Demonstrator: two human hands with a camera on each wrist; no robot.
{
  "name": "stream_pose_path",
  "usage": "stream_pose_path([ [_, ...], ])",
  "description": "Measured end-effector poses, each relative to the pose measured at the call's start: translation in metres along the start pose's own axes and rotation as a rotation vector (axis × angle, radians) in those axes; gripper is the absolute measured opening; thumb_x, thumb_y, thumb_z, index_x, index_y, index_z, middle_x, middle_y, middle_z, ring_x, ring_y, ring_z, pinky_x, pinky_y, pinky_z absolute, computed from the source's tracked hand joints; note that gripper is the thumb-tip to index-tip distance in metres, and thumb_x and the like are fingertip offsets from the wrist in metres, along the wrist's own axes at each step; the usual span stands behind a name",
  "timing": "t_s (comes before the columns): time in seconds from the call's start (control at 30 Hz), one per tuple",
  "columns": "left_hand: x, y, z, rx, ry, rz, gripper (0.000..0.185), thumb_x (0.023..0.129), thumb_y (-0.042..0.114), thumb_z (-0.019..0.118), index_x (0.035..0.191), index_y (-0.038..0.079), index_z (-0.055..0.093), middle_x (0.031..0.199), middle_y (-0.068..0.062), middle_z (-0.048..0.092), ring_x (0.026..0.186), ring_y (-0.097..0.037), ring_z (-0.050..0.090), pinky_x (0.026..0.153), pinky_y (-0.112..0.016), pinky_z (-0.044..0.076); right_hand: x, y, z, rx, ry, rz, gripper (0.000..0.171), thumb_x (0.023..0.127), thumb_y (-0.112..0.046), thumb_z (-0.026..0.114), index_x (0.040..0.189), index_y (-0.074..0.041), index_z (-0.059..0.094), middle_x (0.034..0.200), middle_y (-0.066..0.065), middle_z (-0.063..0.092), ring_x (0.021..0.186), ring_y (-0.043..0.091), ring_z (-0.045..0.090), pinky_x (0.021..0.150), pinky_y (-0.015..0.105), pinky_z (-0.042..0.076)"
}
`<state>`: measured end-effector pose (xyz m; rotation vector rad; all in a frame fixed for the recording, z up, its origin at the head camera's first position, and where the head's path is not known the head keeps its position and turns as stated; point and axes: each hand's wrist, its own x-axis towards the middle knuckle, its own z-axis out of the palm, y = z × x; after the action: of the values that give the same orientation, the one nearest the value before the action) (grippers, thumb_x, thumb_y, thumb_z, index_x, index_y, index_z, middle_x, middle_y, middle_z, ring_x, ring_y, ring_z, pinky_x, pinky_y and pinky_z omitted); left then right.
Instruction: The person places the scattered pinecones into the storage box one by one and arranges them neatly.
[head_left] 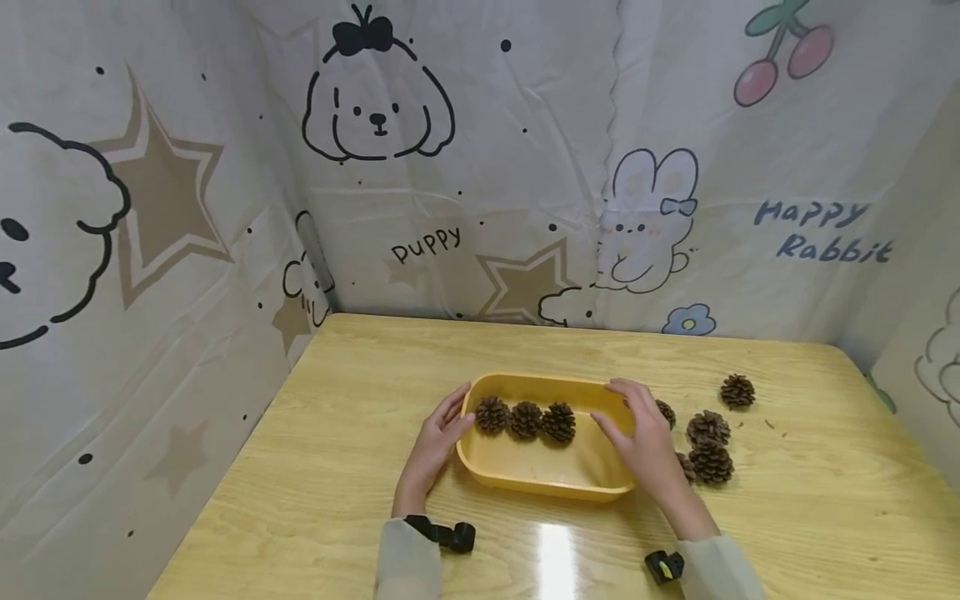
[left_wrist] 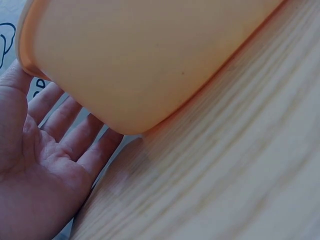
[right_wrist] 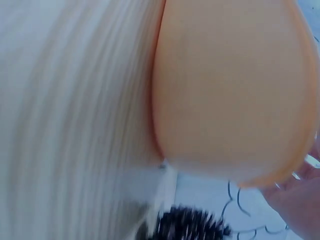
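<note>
A yellow plastic tub [head_left: 525, 482] sits on the table with three brown pine cones [head_left: 526, 420] in a row inside. At the tub's left end my left hand [head_left: 432, 451] grips the rim, thumb over the edge and fingers along the outside. The left wrist view shows these fingers [left_wrist: 65, 120] extended against the tub wall [left_wrist: 140, 65]. My right hand [head_left: 647, 437] is at the other end, fingers by the rim and thumb spread apart over the inside. In the right wrist view the tub wall [right_wrist: 230, 95] partly hides this hand [right_wrist: 297, 205].
Several loose pine cones [head_left: 711, 461] lie right of the tub, close to my right hand. Another pine cone [head_left: 737, 392] lies apart, farther back, with small crumbs near it. A patterned cloth [head_left: 465, 167] hangs behind the wooden table [head_left: 315, 467] and at its sides.
</note>
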<state>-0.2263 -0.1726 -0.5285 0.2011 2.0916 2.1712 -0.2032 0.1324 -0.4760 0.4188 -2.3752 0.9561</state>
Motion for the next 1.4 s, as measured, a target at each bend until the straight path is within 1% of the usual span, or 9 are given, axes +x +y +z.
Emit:
stream_pose_path([
  [0.03,-0.001,0.0,0.0,0.001,0.003,-0.001,0.056,0.099,0.023,0.059,0.151,0.02,0.038,0.159,-0.007,0.035,0.148,-0.028,0.031,0.12,-0.045,0.033,-0.002,0.002,-0.003,-0.01,0.017,0.001,0.047,0.08,-0.005,0.078,0.122,0.004,0.059,0.126,0.019,0.058,0.111,0.036,0.059,0.094,0.047,0.053],
  [0.1,-0.002,-0.002,-0.001,-0.003,0.006,-0.005,0.056,0.099,0.023,0.059,0.151,0.02,0.038,0.159,-0.008,0.035,0.148,-0.028,0.031,0.12,-0.045,0.033,-0.007,0.007,-0.008,-0.018,0.062,-0.011,0.048,0.078,-0.002,0.079,0.121,0.005,0.06,0.125,0.022,0.059,0.111,0.038,0.059,0.101,0.029,0.051],
  [0.27,-0.003,-0.003,-0.001,0.004,0.0,0.004,0.056,0.099,0.023,0.059,0.151,0.02,0.038,0.158,-0.01,0.035,0.148,-0.03,0.032,0.118,-0.041,0.037,-0.018,0.022,-0.026,-0.055,0.142,-0.028,0.048,0.072,0.004,0.081,0.117,0.006,0.062,0.123,0.023,0.06,0.109,0.035,0.058,0.097,0.0,0.036],
  [0.47,0.001,-0.002,0.001,0.005,0.001,0.005,0.056,0.099,0.024,0.058,0.151,0.02,0.039,0.158,-0.009,0.035,0.147,-0.029,0.033,0.116,-0.039,0.039,-0.026,0.037,-0.046,-0.055,0.176,-0.011,0.048,0.072,0.008,0.079,0.117,0.008,0.062,0.123,0.024,0.059,0.111,0.033,0.052,0.098,-0.008,0.026],
  [0.67,0.0,-0.004,0.002,0.01,-0.015,-0.004,0.057,0.099,0.025,0.058,0.152,0.019,0.036,0.159,-0.01,0.034,0.148,-0.029,0.032,0.114,-0.034,0.042,-0.041,0.045,-0.067,-0.11,0.147,0.12,0.045,0.078,0.0,0.078,0.119,0.003,0.062,0.126,0.021,0.058,0.113,0.038,0.053,0.099,-0.009,0.02],
  [0.87,-0.001,-0.005,0.002,-0.005,-0.01,0.007,0.058,0.099,0.026,0.058,0.152,0.02,0.036,0.159,-0.011,0.035,0.147,-0.03,0.033,0.11,-0.029,0.046,-0.053,0.055,-0.084,-0.175,0.062,0.224,0.044,0.084,-0.013,0.077,0.124,-0.004,0.062,0.126,0.016,0.059,0.108,0.031,0.055,0.092,0.0,0.035],
  [0.97,-0.002,-0.006,0.003,0.007,-0.004,0.004,0.058,0.099,0.026,0.058,0.153,0.02,0.036,0.159,-0.011,0.034,0.147,-0.031,0.033,0.11,-0.03,0.046,-0.058,0.059,-0.089,-0.19,0.013,0.227,0.047,0.082,-0.013,0.078,0.125,-0.002,0.061,0.124,0.019,0.058,0.104,0.034,0.057,0.09,0.027,0.054],
  [1.1,-0.004,-0.007,0.005,0.012,-0.006,-0.015,0.057,0.099,0.027,0.058,0.152,0.021,0.036,0.159,-0.01,0.034,0.147,-0.03,0.033,0.11,-0.029,0.046,-0.064,0.064,-0.094,-0.207,-0.034,0.229,0.05,0.081,-0.011,0.078,0.126,-0.001,0.059,0.123,0.023,0.056,0.104,0.039,0.058,0.084,0.06,0.052],
  [1.4,-0.003,-0.004,0.006,0.022,-0.001,-0.003,0.054,0.1,0.026,0.056,0.151,0.023,0.038,0.159,-0.009,0.034,0.147,-0.028,0.033,0.111,-0.032,0.045,-0.072,0.074,-0.098,-0.192,-0.154,0.289,0.054,0.083,-0.012,0.077,0.131,-0.003,0.055,0.125,0.026,0.054,0.106,0.046,0.058,0.08,0.059,0.056],
])
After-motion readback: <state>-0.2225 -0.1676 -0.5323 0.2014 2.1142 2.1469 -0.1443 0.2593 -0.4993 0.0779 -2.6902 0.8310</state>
